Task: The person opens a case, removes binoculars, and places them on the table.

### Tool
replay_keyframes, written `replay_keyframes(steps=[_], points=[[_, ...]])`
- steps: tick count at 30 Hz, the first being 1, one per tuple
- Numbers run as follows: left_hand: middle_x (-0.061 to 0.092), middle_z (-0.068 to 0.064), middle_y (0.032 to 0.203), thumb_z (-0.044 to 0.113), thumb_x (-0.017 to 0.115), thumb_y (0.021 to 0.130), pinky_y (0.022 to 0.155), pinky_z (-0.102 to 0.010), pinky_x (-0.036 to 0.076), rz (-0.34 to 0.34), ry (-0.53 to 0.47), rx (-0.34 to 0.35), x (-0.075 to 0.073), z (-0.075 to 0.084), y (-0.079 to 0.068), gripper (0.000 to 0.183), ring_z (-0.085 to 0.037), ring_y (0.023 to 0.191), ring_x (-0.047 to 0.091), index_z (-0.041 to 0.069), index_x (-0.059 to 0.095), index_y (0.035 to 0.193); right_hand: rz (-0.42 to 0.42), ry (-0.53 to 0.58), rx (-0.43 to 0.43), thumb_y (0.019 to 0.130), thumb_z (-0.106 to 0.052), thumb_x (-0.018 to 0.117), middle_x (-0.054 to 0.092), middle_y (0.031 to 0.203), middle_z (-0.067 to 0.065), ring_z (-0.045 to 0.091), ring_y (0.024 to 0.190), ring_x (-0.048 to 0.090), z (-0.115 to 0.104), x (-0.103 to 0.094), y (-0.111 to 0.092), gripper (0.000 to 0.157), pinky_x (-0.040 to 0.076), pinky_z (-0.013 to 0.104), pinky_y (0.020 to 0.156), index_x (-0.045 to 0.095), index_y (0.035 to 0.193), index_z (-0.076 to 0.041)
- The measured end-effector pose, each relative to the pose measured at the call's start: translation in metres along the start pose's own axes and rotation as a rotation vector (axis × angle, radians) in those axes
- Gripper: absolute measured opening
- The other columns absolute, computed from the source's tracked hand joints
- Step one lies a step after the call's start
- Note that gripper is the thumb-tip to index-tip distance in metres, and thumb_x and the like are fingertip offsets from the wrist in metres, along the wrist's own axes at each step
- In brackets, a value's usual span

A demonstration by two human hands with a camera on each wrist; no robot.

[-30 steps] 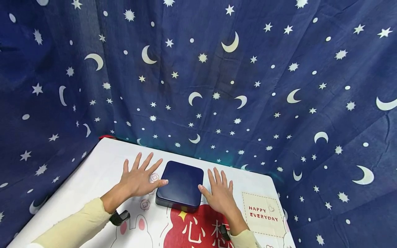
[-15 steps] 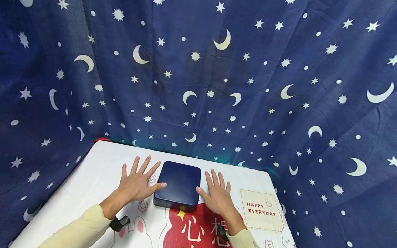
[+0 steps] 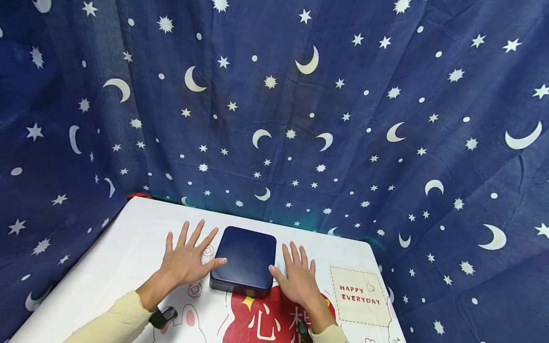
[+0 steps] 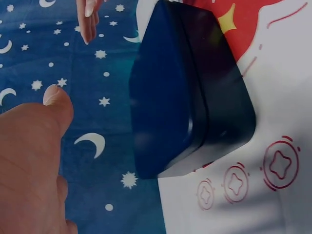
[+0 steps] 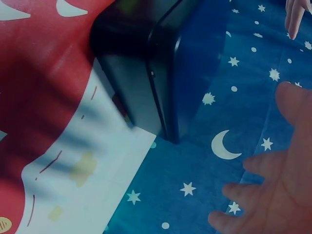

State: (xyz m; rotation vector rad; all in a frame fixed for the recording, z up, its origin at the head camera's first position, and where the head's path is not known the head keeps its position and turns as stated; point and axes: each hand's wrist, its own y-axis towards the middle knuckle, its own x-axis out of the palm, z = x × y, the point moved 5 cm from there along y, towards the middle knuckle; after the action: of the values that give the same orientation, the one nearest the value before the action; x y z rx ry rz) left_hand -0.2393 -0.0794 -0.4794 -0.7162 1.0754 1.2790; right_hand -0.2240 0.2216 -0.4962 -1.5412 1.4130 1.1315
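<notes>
A dark navy box [image 3: 245, 257] with rounded corners and a closed lid lies on the table between both hands. My left hand [image 3: 185, 262] is spread flat to the left of it, the thumb reaching over the lid's edge in the head view. To the right, my right hand [image 3: 299, 280] is spread too, its thumb near the box's right edge. In the left wrist view a gap shows between that hand's thumb and the box [image 4: 161, 97]. The right wrist view likewise has the box [image 5: 129, 73] apart from the fingers. Neither hand holds anything. What the box contains is hidden.
The table wears a white printed cloth [image 3: 141, 238] with a red patch, rabbit drawings and a "HAPPY EVERYDAY" panel [image 3: 359, 296]. Navy curtains [image 3: 274, 109] with moons and stars rise behind the table and on both sides. Dark straps [image 3: 163, 317] sit at the wrists.
The head view has shifted slightly, so box and hands appear a little further left and lower. The hands keep the same spread pose beside the box, which stays closed.
</notes>
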Motion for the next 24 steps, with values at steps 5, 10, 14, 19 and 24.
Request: replay_keyframes(steps=[5,10,14,19,24], points=[[0.025,-0.018,0.173,0.080,0.058,0.086,0.118,-0.082,0.004,-0.006,-0.007,-0.011,0.007,-0.005,0.000,0.092,-0.055,0.158,0.010,0.027,0.042,0.160,0.005,0.005,0.006,0.101,-0.055,0.058,0.029,0.171,0.017,0.046,0.159,0.018,0.003,0.004,0.001,0.078,0.014,0.081,0.119,0.035,0.163,-0.013],[0.025,-0.019,0.173,0.078,0.060,0.087,0.118,-0.082,0.004,-0.010,-0.031,-0.011,0.016,-0.008,0.000,0.092,-0.056,0.158,0.011,0.025,0.043,0.160,-0.006,0.009,0.027,0.100,-0.056,0.058,0.029,0.171,0.016,0.046,0.159,0.019,0.005,0.010,0.001,0.080,0.013,0.081,0.120,0.035,0.163,-0.014],[0.028,-0.020,0.171,0.077,0.060,0.087,0.119,-0.082,0.010,-0.001,-0.035,-0.007,0.022,-0.010,-0.001,0.091,-0.058,0.156,0.014,0.023,0.045,0.159,-0.009,0.028,0.038,0.099,-0.058,0.059,0.030,0.171,0.017,0.046,0.159,0.020,0.007,0.014,0.001,0.081,0.012,0.082,0.119,0.036,0.163,-0.013],[0.034,-0.023,0.168,0.075,0.058,0.091,0.117,-0.080,0.023,-0.018,-0.040,-0.001,0.032,-0.011,0.000,0.089,-0.061,0.153,0.021,0.019,0.044,0.159,-0.013,0.070,0.047,0.099,-0.058,0.060,0.032,0.169,0.019,0.048,0.158,0.022,0.010,0.022,0.001,0.081,0.012,0.083,0.118,0.037,0.162,-0.012],[0.034,-0.024,0.168,0.074,0.058,0.091,0.118,-0.078,0.024,-0.051,-0.085,-0.018,0.043,-0.013,0.000,0.092,-0.062,0.153,0.021,0.015,0.043,0.160,-0.026,0.135,0.059,0.099,-0.059,0.059,0.032,0.169,0.020,0.049,0.157,0.023,0.012,0.031,0.000,0.081,0.013,0.083,0.117,0.038,0.161,-0.011]])
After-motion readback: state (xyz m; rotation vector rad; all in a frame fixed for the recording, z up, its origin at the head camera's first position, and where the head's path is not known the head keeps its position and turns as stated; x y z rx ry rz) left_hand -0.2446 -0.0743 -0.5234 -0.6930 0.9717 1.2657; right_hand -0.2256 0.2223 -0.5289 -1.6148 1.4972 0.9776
